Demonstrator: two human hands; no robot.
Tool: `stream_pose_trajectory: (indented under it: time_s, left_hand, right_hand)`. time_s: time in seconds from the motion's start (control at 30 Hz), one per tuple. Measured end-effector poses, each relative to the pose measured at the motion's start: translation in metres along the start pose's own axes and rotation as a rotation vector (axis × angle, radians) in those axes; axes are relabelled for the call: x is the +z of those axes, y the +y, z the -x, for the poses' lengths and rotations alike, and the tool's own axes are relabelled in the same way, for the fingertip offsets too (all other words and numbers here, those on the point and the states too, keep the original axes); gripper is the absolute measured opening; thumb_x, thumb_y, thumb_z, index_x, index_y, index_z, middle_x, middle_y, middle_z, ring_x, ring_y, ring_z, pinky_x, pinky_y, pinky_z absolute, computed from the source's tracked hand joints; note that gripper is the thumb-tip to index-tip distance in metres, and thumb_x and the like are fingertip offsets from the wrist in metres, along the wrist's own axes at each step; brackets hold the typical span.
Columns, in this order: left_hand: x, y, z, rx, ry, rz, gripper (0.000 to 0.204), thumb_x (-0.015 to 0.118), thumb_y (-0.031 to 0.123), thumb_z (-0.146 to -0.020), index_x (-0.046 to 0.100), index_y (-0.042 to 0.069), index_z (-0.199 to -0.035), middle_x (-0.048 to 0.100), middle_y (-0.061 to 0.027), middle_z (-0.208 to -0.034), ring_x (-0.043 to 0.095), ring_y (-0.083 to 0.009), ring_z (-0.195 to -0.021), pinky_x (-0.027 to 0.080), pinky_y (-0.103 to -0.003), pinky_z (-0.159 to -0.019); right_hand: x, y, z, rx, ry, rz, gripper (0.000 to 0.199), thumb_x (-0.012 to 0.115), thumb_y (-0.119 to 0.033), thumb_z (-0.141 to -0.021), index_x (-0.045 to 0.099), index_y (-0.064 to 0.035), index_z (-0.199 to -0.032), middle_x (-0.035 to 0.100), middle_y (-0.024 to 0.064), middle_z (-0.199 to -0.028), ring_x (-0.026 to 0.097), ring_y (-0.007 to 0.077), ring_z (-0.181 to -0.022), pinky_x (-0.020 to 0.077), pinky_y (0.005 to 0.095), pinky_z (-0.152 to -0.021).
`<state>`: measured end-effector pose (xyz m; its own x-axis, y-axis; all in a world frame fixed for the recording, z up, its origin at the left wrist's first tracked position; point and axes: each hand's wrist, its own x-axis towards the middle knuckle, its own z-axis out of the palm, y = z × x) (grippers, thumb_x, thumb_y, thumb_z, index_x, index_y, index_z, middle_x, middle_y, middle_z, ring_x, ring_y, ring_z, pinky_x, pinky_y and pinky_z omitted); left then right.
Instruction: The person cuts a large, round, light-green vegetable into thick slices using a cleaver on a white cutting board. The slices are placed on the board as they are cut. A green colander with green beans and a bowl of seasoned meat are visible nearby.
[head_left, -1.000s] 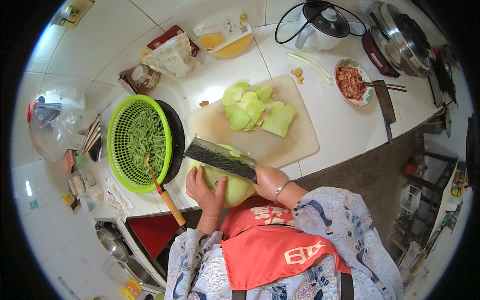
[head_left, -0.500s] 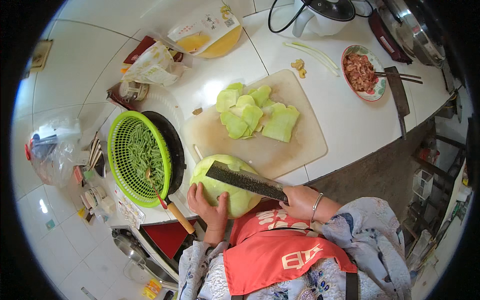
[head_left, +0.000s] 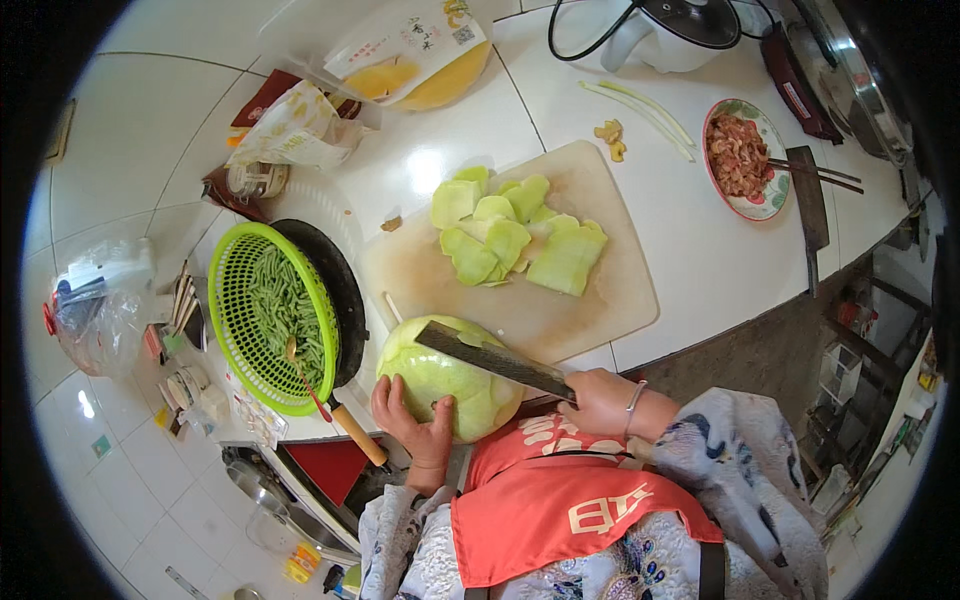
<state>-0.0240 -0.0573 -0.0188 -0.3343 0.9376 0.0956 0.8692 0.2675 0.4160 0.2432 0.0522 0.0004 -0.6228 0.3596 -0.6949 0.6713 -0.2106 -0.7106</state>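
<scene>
A large round pale green vegetable (head_left: 440, 385), seemingly a cabbage, sits at the near edge of the white cutting board (head_left: 610, 300). My left hand (head_left: 412, 420) steadies its near left side, thumb and fingers spread over the surface. Gripped by its handle in my right hand (head_left: 605, 403) is a cleaver (head_left: 490, 360). Its dark, wet-looking blade lies across the upper right of the vegetable; whether the edge has entered it I cannot tell. Several flat pale green pieces (head_left: 565, 255) are piled on the board beyond.
Left of the board, a green basket (head_left: 222, 300) of cut green beans (head_left: 285, 300) rests over a black pan (head_left: 345, 300) with a wooden handle. To the right are a plate of sliced meat (head_left: 738, 155) with chopsticks, another cleaver (head_left: 808, 210), spring onions (head_left: 640, 108) and ginger (head_left: 610, 138).
The whole view has shifted slightly. The cleaver's blade looks somewhat more edge-on over the vegetable. Both hands keep their grips.
</scene>
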Motion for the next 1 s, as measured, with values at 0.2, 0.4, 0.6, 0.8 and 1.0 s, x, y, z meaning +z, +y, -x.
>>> stream_pose_trajectory:
  time_s: [0.2,0.4,0.6,0.8,1.0]
  left_hand:
    - [0.001,-0.001,-0.002,0.010,0.027,0.000,0.075,0.075,0.040,-0.070,0.045,0.002,-0.127,0.042,-0.0208,-0.129,0.039,-0.0373,-0.120,0.028,-0.048,-0.101]
    - [0.002,-0.002,0.002,0.000,0.031,-0.016,0.075,0.076,0.038,-0.069,0.045,0.002,-0.127,0.042,-0.0207,-0.129,0.039,-0.0376,-0.120,0.029,-0.048,-0.101]
    - [-0.002,0.003,-0.004,-0.005,-0.008,-0.001,0.070,0.072,0.034,-0.073,0.044,0.001,-0.129,0.040,-0.0203,-0.132,0.037,-0.0371,-0.122,0.028,-0.047,-0.103]
    - [0.001,0.000,0.001,-0.013,-0.002,0.000,0.073,0.073,0.038,-0.073,0.044,0.001,-0.128,0.039,-0.0203,-0.132,0.037,-0.0371,-0.122,0.028,-0.047,-0.103]
    - [0.004,0.000,0.000,-0.020,0.006,0.014,0.074,0.074,0.037,-0.071,0.044,0.001,-0.128,0.040,-0.0202,-0.131,0.038,-0.0374,-0.121,0.028,-0.047,-0.103]
  right_hand:
    - [0.002,-0.025,-0.051,0.010,0.039,0.069,0.027,0.059,-0.022,-0.081,0.063,0.0037,-0.087,0.062,0.0262,-0.077,0.062,0.0415,-0.074,0.0495,0.0463,-0.069]
    - [-0.013,-0.028,-0.030,-0.055,0.021,0.049,0.023,0.056,-0.016,-0.078,0.063,0.0039,-0.086,0.062,0.0270,-0.078,0.062,0.0423,-0.076,0.0491,0.0468,-0.069]
    - [-0.015,-0.028,-0.063,0.075,-0.076,0.092,0.023,0.057,-0.017,-0.075,0.063,0.0030,-0.086,0.063,0.0262,-0.079,0.063,0.0398,-0.075,0.0496,0.0458,-0.069]
    - [-0.010,-0.015,-0.102,-0.010,-0.007,0.073,0.028,0.059,-0.025,-0.077,0.064,0.0009,-0.085,0.064,0.0226,-0.079,0.063,0.0400,-0.075,0.0498,0.0456,-0.070]
    - [-0.017,0.004,-0.044,-0.067,0.198,-0.049,0.024,0.058,-0.020,-0.078,0.062,0.0032,-0.083,0.062,0.0268,-0.080,0.061,0.0425,-0.080,0.0489,0.0468,-0.072]
